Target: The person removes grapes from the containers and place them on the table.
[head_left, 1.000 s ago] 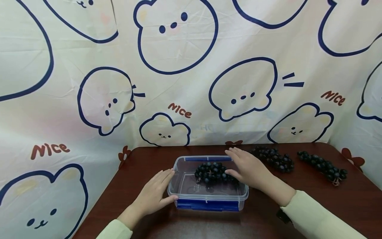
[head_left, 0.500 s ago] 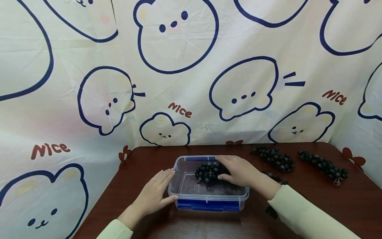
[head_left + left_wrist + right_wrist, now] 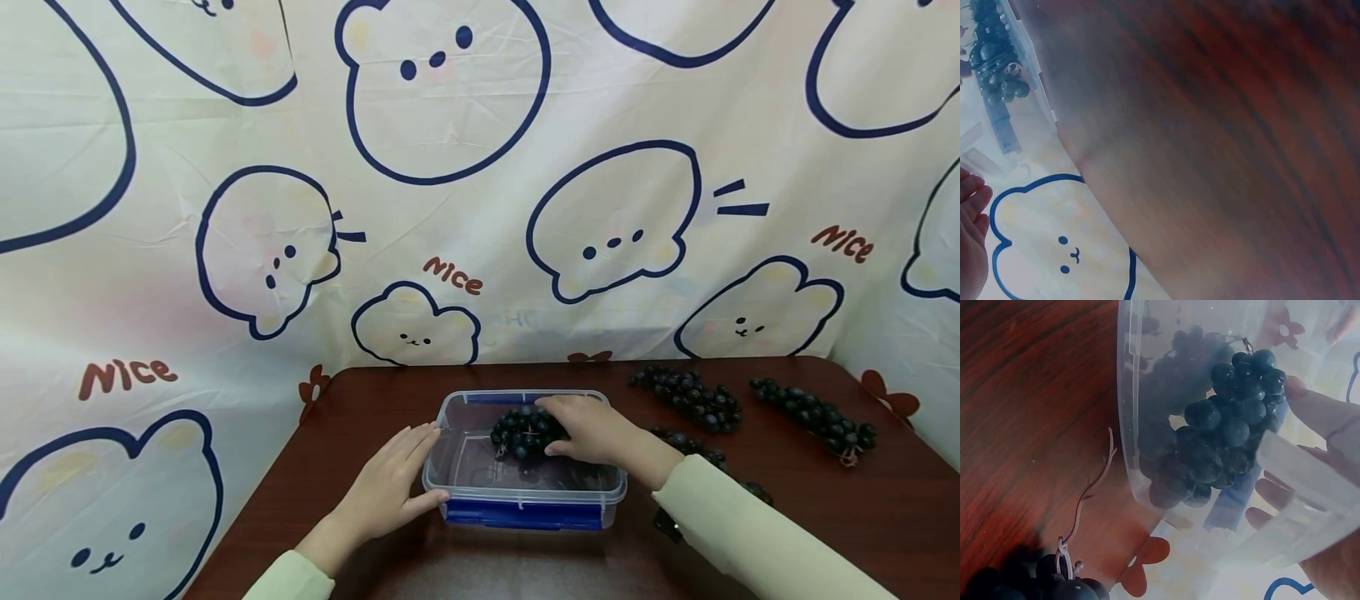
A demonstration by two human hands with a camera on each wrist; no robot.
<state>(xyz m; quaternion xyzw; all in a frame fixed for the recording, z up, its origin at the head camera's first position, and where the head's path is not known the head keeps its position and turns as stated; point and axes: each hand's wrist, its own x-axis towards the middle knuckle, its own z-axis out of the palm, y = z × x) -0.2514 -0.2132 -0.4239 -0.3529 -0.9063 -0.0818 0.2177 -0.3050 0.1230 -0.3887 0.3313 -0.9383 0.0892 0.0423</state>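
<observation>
A clear plastic container point(image 3: 457, 475) with blue clips stands on the dark wooden table, a bunch of dark grapes point(image 3: 517, 433) lying inside it. My left hand point(image 3: 378, 483) rests along the container's left side, fingers straight and thumb at the near rim. Over the right part of the bunch, my right hand point(image 3: 592, 429) reaches into the container and grips the grapes, thumb on the near side and fingers on the far side. In the right wrist view the thumb point(image 3: 1319, 412) touches the grapes point(image 3: 1235, 425). The part of the bunch under the palm is hidden from the head view.
Two more bunches, one of grapes point(image 3: 686, 398) and another of grapes point(image 3: 813, 417), lie at the back right of the table. Further grapes point(image 3: 690, 446) show from beneath the right sleeve point(image 3: 750, 533). A patterned cloth point(image 3: 480, 208) hangs behind the table point(image 3: 375, 400).
My right hand has moved left and down over the grapes, its fingers drawing closer together. More grapes show beside the right sleeve. The left hand and the container have stayed put.
</observation>
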